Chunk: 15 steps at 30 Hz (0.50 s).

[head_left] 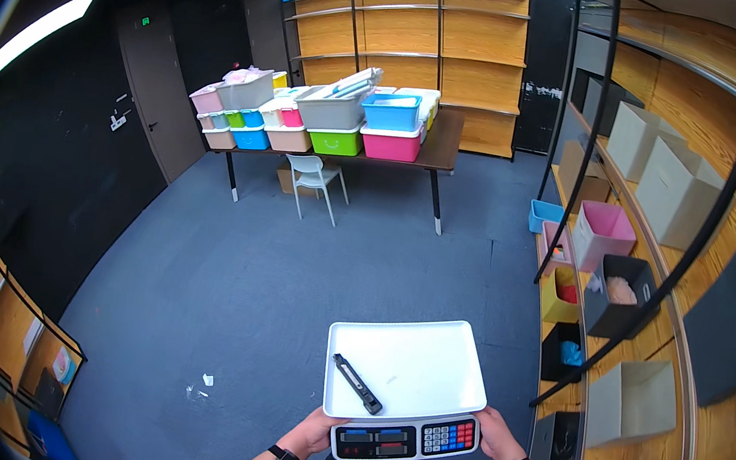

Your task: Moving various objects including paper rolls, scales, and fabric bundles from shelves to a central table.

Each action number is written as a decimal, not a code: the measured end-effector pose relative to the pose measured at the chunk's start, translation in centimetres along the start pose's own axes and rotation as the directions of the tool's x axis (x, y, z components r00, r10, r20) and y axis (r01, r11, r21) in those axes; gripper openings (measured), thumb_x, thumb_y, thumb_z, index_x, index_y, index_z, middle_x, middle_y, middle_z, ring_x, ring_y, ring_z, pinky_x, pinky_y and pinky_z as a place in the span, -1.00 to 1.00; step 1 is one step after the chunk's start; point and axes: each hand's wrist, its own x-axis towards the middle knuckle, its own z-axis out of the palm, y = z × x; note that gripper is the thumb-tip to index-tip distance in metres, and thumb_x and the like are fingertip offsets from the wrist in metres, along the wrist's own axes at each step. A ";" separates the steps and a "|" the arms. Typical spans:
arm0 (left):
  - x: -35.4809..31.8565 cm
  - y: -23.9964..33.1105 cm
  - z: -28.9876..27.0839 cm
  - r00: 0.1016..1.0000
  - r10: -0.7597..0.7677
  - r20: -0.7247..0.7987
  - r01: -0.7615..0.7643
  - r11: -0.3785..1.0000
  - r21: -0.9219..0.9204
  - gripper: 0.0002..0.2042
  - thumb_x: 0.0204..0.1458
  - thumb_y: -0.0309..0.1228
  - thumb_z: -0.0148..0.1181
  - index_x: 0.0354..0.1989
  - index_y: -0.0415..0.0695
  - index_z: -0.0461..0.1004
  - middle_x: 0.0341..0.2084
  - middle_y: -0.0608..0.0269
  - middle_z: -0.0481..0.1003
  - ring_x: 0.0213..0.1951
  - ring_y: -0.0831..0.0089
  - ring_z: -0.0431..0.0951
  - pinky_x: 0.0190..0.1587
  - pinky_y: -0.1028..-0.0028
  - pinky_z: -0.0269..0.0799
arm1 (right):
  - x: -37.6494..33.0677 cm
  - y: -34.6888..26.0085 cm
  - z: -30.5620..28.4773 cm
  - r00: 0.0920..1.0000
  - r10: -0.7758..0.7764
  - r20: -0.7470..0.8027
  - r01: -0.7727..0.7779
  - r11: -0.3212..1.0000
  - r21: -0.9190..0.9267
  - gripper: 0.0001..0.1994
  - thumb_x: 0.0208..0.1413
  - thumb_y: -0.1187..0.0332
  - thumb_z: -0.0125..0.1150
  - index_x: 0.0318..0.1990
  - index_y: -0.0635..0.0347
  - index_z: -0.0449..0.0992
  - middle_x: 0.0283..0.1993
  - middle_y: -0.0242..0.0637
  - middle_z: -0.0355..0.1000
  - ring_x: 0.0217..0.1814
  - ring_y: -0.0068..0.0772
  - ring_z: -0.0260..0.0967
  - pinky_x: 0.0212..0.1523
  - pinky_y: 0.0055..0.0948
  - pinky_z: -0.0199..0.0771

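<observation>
Between my two hands is a digital weighing scale (pixel 416 355) with a white tray and a dark keypad and display panel facing me. My left hand (pixel 316 433) grips the scale's left side near the panel, and my right hand (pixel 498 437) grips its right side. The fingertips of both are hidden under or behind the scale. A black utility knife (pixel 356 384) lies slantwise on the left part of the tray, touched by neither hand. I wear a dark band on each wrist.
Ahead, a brown table (pixel 444 142) bears stacked coloured bins; a white chair (pixel 308 170) stands before it. Close on my right runs a shelf rack (pixel 668 356) with fabric boxes. A low wooden shelf (pixel 11 324) is at left. Paper scraps (pixel 207 380) lie on the floor.
</observation>
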 end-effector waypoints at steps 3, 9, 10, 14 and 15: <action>7.7 2.5 0.0 0.998 0.048 -0.031 -0.049 0.999 -0.021 -0.50 0.04 -0.52 0.25 0.18 -0.33 0.29 0.06 0.03 0.45 0.07 0.24 0.49 0.13 0.26 0.43 | 9.1 -4.5 -1.2 0.999 0.030 0.037 -0.029 0.999 -0.023 -0.63 0.32 0.28 0.02 0.07 0.48 0.37 -0.02 -0.09 0.49 -0.03 -0.35 0.50 0.01 -0.41 0.52; 26.6 11.6 0.1 1.000 0.002 -0.001 -0.002 0.999 -0.032 -0.48 0.05 -0.54 0.24 0.21 -0.29 0.25 0.08 0.03 0.43 0.08 0.25 0.48 0.14 0.26 0.43 | 25.1 -12.6 -3.3 1.000 0.004 -0.018 -0.003 0.999 0.036 -0.66 0.30 0.31 0.05 0.07 0.44 0.36 -0.02 -0.10 0.48 -0.02 -0.35 0.50 0.01 -0.39 0.52; 30.1 13.3 0.3 1.000 -0.015 0.027 0.016 0.999 -0.038 -0.48 0.05 -0.54 0.24 0.21 -0.29 0.25 0.08 0.03 0.43 0.09 0.25 0.48 0.14 0.27 0.43 | 27.5 -14.3 -3.8 0.999 -0.009 -0.047 0.011 0.999 0.047 -0.65 0.29 0.31 0.06 0.07 0.44 0.36 -0.01 -0.10 0.48 0.00 -0.33 0.49 0.02 -0.37 0.52; 42.9 19.4 3.8 0.988 -0.043 0.146 0.032 0.997 0.071 -0.45 0.06 -0.54 0.23 0.24 -0.28 0.20 0.08 0.05 0.42 0.09 0.29 0.47 0.13 0.29 0.43 | 35.2 -21.2 -5.9 0.984 -0.079 -0.157 0.099 0.988 0.121 -0.66 0.27 0.34 0.08 0.08 0.41 0.38 0.01 -0.09 0.48 0.03 -0.27 0.48 0.06 -0.31 0.50; 45.5 21.0 5.1 0.986 -0.064 0.155 0.050 0.994 0.096 -0.43 0.05 -0.54 0.24 0.25 -0.26 0.18 0.09 0.07 0.42 0.09 0.30 0.47 0.13 0.29 0.43 | 36.9 -22.4 -6.7 0.981 -0.081 -0.176 0.109 0.982 0.156 -0.67 0.27 0.35 0.08 0.07 0.41 0.38 0.01 -0.08 0.48 0.03 -0.26 0.48 0.06 -0.30 0.50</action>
